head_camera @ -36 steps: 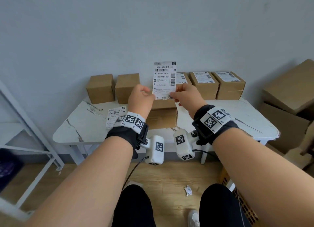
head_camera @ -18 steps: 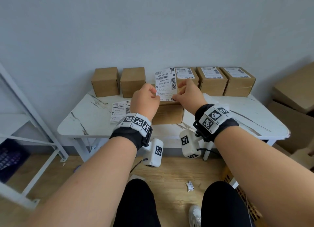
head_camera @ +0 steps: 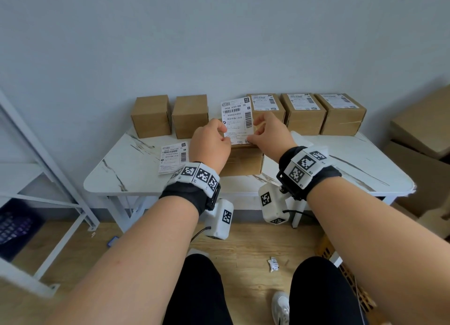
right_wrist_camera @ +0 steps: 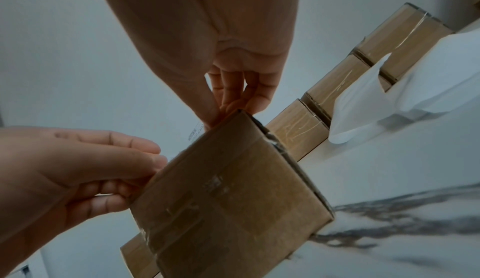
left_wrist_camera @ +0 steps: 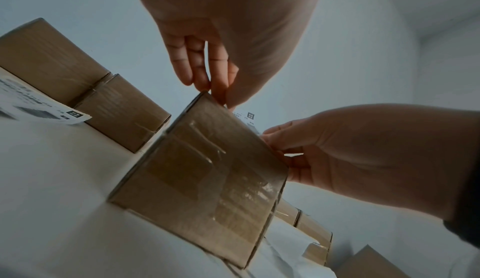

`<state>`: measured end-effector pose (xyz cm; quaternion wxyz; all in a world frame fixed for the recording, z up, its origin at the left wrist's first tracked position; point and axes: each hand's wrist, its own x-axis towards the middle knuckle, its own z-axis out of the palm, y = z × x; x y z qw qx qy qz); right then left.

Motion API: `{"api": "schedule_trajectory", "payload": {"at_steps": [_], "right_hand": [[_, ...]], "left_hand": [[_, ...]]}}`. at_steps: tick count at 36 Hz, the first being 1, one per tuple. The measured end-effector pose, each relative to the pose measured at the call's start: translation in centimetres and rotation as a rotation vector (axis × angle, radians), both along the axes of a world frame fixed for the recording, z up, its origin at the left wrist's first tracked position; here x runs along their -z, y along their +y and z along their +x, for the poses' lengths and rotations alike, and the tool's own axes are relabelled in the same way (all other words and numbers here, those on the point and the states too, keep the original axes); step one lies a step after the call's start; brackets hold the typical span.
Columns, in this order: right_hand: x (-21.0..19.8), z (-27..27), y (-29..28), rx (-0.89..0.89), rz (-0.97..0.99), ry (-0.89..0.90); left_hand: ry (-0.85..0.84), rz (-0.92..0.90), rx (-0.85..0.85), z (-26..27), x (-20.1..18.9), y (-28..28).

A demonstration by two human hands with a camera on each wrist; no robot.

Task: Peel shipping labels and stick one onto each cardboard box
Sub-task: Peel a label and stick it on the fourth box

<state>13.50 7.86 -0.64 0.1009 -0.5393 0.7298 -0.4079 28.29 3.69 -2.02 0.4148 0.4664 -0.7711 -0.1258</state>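
Observation:
I hold a white shipping label point(head_camera: 237, 120) by its lower side edges, my left hand point(head_camera: 225, 130) pinching the left edge and my right hand point(head_camera: 254, 132) the right. Its bottom edge is down at the top of a brown cardboard box point(head_camera: 243, 161) near the table's front; the rest tilts up and away. The wrist views show this box point(left_wrist_camera: 205, 179) point(right_wrist_camera: 228, 200) from the front with fingertips at its top corners. Two bare boxes point(head_camera: 151, 116) point(head_camera: 190, 116) stand at the back left. Three labelled boxes point(head_camera: 303, 113) stand at the back right.
A second label point(head_camera: 173, 156) lies on the white marble-look table point(head_camera: 365, 169), left of my left wrist. Loose white backing paper point(right_wrist_camera: 389, 97) lies right of the box. Big cartons point(head_camera: 426, 130) stand at the right, a white rack point(head_camera: 48, 178) at the left, a paper scrap point(head_camera: 273, 263) on the floor.
Both hands have brought the label down from above the back row to the top of the front box. The label has gone from upright to tilted.

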Motion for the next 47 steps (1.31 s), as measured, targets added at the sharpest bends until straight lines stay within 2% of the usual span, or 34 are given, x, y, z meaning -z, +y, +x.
{"api": "schedule_trajectory", "payload": {"at_steps": [14, 18, 25, 34, 44, 47], "right_hand": [[0.0, 0.3, 0.1, 0.007, -0.001, 0.030], [0.0, 0.3, 0.1, -0.002, -0.003, 0.029], [0.2, 0.5, 0.2, 0.003, -0.010, 0.033], [0.2, 0.0, 0.1, 0.040, 0.013, 0.033], [0.4, 1.2, -0.4, 0.086, 0.029, 0.001], [0.4, 1.6, -0.4, 0.103, 0.022, 0.009]], "left_hand": [[-0.044, -0.021, 0.021, -0.2, 0.2, 0.0], [-0.040, 0.034, -0.013, -0.1, 0.3, -0.3], [-0.034, 0.117, 0.034, 0.1, 0.2, -0.7], [0.064, 0.230, 0.053, 0.4, 0.3, -0.9], [0.151, 0.263, 0.071, 0.6, 0.0, -0.7], [0.223, 0.337, 0.076, 0.6, 0.2, -0.9]]}}
